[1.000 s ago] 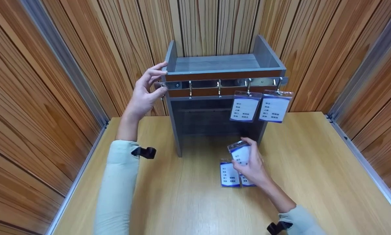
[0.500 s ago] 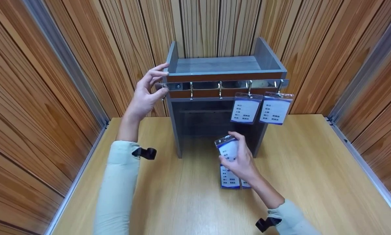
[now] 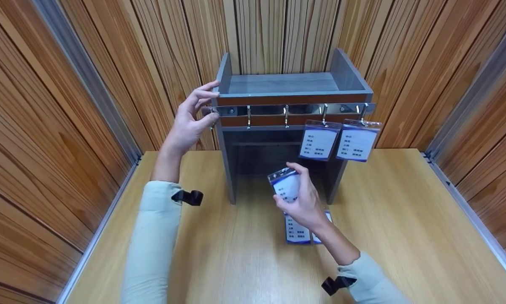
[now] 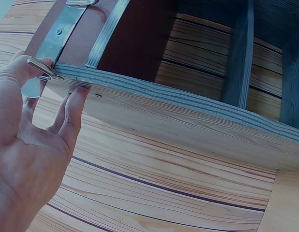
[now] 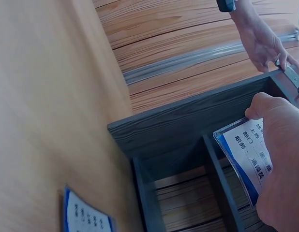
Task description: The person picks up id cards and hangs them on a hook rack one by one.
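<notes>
- Head view: the right hand [image 3: 305,207] grips a white-and-blue card in a clear plastic sleeve [image 3: 285,186]; the card lies tilted between thumb and fingers, left of the palm, in front of a grey wooden shelf unit [image 3: 282,83].
- Head view: the left hand [image 3: 188,122] holds the unit's upper left edge, at the end of a silver metal hook rail [image 3: 267,109].
- Head view: two matching cards [image 3: 319,142] hang from the rightmost hooks; two lying cards [image 3: 297,230] sit side by side on the pale wooden tabletop [image 3: 231,270]. Brown wood-grain walls [image 3: 261,33] with grey metal strips [image 3: 86,71] enclose it.
- Left wrist view: the thumb is beside the end hook; fingertips touch the side panel.
- Right wrist view: the gripped card's blue-edged, printed end juts beyond the hand; one lying card shows at lower left.
</notes>
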The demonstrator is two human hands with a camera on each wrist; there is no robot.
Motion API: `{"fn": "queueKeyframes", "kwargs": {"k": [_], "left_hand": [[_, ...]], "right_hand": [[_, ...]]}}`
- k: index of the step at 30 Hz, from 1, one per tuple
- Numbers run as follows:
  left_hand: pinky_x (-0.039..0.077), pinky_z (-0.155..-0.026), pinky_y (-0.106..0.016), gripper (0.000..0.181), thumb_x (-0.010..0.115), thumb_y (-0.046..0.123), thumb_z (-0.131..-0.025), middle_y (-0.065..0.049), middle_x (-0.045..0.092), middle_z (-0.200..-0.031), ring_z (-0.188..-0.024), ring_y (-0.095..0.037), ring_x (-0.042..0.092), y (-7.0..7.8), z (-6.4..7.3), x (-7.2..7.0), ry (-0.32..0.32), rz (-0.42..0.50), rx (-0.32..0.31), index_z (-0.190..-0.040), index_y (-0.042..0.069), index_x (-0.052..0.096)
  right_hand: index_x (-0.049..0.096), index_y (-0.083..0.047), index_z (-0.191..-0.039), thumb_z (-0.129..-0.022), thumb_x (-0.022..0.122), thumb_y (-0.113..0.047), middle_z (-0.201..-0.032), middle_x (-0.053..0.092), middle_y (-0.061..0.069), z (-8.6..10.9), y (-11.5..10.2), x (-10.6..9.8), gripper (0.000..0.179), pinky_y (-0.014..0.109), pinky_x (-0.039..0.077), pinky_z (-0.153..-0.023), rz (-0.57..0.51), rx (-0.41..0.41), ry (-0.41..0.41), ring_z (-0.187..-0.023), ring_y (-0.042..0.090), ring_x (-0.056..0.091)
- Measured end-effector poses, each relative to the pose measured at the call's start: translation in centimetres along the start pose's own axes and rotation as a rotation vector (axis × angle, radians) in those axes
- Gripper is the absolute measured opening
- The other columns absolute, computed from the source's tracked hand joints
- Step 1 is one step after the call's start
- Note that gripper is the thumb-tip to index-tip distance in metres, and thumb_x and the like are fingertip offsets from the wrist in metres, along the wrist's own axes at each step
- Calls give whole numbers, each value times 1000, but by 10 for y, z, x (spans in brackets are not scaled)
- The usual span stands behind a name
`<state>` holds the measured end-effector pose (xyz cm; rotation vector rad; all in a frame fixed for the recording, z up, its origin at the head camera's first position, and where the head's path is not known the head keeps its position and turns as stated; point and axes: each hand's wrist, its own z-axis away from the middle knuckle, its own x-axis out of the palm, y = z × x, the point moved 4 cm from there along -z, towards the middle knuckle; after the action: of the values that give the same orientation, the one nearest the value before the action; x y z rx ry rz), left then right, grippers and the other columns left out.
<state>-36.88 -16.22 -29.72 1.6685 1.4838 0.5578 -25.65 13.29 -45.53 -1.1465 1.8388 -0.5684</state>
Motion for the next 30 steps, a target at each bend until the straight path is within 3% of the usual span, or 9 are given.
{"fn": "queueKeyframes", "kwargs": {"k": [4,12,20,30], "left_hand": [[30,-136,-64,37,64,-6,-106,-9,47,-178,-164,-34,45,0,-1,0,1,-10,7,-139,10,67],[32,-136,-58,36,64,-5,-106,-10,48,-178,-163,-33,47,1,-1,1,-3,-17,11,-140,7,66],[25,-140,-63,35,64,-5,-106,-11,48,-178,-164,-34,47,2,-2,0,-1,-26,22,-139,6,66],[35,-132,-52,37,65,-5,-106,-8,47,-179,-165,-34,45,1,1,0,0,0,3,-139,10,67]], "right_hand": [[43,-11,-161,-88,91,-10,-158,60,19,-6,-9,0,88,30,56,-84,-23,-1,-1,-114,26,66],[43,-8,-160,-86,92,-8,-152,61,21,-19,-27,-2,89,32,59,-83,-55,-45,34,-114,29,67],[40,-9,-162,-91,89,-9,-158,56,20,-34,-42,-8,86,38,60,-98,-98,-43,59,-130,32,65],[37,-7,-164,-93,88,-10,-166,50,20,-45,-58,-13,86,40,61,-102,-130,-53,90,-135,31,60]]}}
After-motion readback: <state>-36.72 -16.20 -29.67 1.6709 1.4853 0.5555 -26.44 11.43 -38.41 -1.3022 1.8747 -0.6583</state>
